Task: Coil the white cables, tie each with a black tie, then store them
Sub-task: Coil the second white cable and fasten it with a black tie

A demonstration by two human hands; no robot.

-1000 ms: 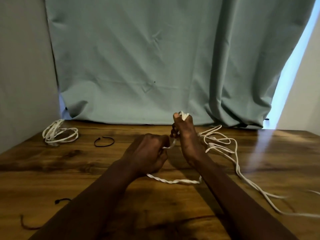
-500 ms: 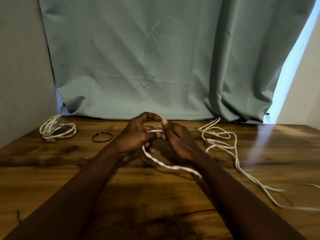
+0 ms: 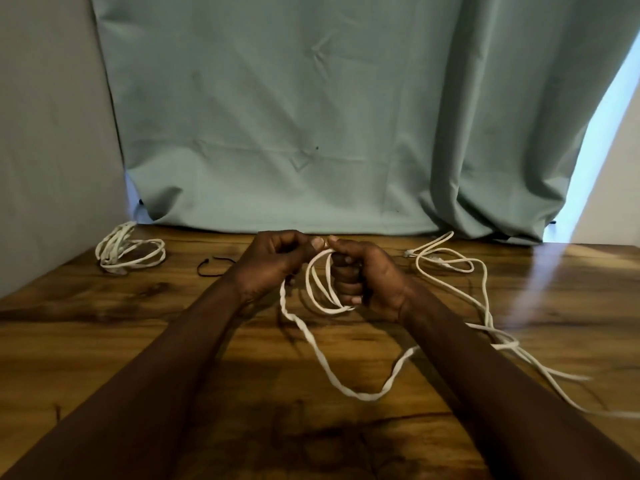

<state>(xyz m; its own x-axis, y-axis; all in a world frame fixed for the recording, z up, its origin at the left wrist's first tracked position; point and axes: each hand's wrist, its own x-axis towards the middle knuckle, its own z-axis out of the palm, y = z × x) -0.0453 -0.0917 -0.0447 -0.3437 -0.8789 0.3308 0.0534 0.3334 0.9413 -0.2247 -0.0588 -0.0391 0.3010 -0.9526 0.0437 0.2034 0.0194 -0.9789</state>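
Wooden, dark-grained and glossy, the table [image 3: 114,327] runs back to a teal curtain [image 3: 294,116] that hangs down to its far edge.

Above the middle of the table the two hands meet, thumbs touching at the top. The right hand [image 3: 367,275] is curled into a fist with its fingers [image 3: 348,289] folded toward the palm, and it holds a few short loops of the white cable [image 3: 320,289] that hang in front of those fingers, the tops of the loops pinched under the thumb. The left hand [image 3: 273,263] is closed as well, its thumb and forefinger pressed onto the same cable where the loops begin.

From beneath the left hand the cable drops to the table, runs toward the camera as a twisted strand, bends back in a wide curve and passes under the right forearm. To the right of that arm it lies in loose, uncoiled turns, with strands running on toward the right edge of the view.

Just left of the left wrist, a black tie [image 3: 214,265] lies on the wood in an open curve. Farther left, near the back corner by the grey wall [image 3: 52,140], a second white cable [image 3: 130,249] rests in a loose bundle.
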